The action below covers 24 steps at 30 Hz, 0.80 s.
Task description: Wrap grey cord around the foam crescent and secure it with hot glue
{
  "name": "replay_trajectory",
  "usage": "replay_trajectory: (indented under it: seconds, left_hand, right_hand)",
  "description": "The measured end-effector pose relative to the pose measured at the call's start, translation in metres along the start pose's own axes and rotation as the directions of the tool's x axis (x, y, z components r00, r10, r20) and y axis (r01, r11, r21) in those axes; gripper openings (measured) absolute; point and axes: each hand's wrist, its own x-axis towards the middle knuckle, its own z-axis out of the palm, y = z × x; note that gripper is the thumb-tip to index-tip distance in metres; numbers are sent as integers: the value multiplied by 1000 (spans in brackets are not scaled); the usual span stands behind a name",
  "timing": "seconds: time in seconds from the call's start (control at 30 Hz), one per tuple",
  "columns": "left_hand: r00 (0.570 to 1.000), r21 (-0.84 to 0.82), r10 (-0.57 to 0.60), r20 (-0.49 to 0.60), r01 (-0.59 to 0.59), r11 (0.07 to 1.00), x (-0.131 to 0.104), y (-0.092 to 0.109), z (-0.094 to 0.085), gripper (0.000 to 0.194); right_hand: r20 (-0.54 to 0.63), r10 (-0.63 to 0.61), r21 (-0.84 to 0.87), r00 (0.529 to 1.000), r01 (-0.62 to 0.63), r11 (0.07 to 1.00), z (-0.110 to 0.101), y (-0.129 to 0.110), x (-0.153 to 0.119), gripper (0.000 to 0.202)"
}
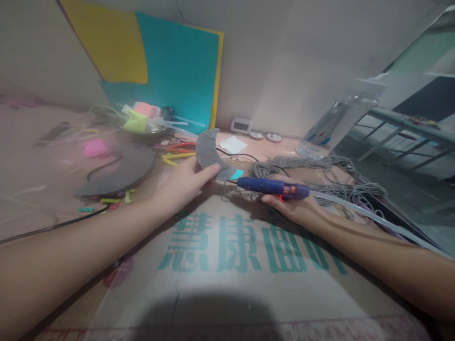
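Observation:
My left hand (192, 182) pinches a grey crescent-shaped piece (210, 152) wrapped in cord, with the thumb on its lower part. In my right hand (293, 204) is a blue glue gun (270, 186), held level and pointing left. Its metal tip is at the lower right end of the crescent; whether they touch is unclear. A clear glue stick (369, 216) runs out of the gun's back end over my right forearm. Just above the tip shows a small turquoise piece (237, 174).
Grey cord (341, 166) lies in loops at the right, before a clear bottle (320, 125). A grey disc (131, 166) and a bowl (142, 137) of coloured scraps are at the left. Coloured sheets (181, 66) lean on the wall beside a small white display (241, 125).

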Motion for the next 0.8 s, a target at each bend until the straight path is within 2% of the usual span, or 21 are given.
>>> replay_trajectory:
  seconds: [0.37,0.8]
  left_hand:
    - [1000,-7,-15,1,15,1000,-2,5,0,36]
    - [1000,-4,7,13,-7,1000,0,0,-1,39]
  right_hand:
    - [-2,-14,-24,1000,14,1000,0,-2,1,30]
    - [13,21,-39,1000,-21,999,-2,0,1,28]
